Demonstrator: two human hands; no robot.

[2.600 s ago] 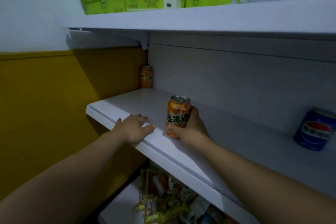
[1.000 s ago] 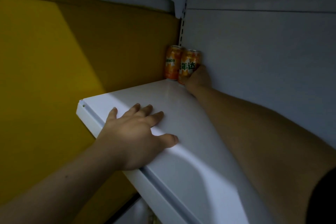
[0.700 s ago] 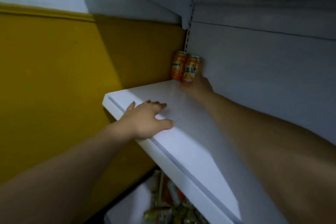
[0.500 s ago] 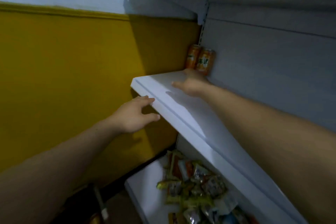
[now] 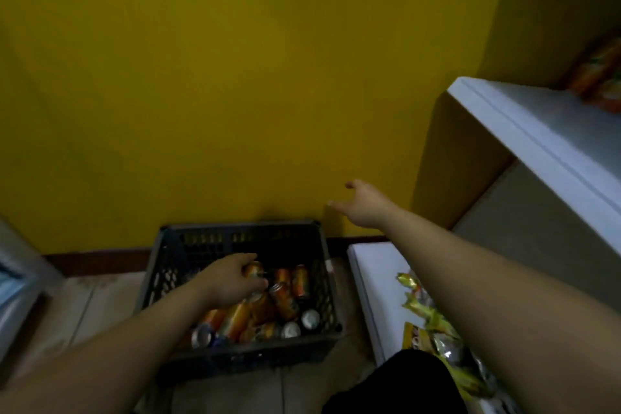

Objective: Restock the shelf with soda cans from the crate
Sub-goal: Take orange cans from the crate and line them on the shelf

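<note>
**Grabbing a can from the crate**

Left hand [image 5: 232, 282] is down in the dark slatted plastic crate [image 5: 208, 242], fingers curled round an orange soda can [image 5: 254, 268] at the far end. Right hand [image 5: 364, 205] hangs mid-air, fingers spread, holding nothing, left of the white metal shelf [image 5: 524, 131].

orange cans [image 5: 599, 77]: blurred, cropped right | snack packets [image 5: 415, 338]: cropped below

1 dark crate [image 5: 242, 239] w/ approx. 10 soda cans [image 5: 300, 281] (blurred), mostly orange, 3 showing silver tops. 2 hands (left hand [image 5: 228, 282], right hand [image 5: 364, 205]); 2 white shelves [image 5: 537, 138]. Snack packets [image 5: 426, 312] on lower shelf [image 5: 369, 279]: several, not countable; orange items [image 5: 598, 77] up top: no. unclear.
</note>
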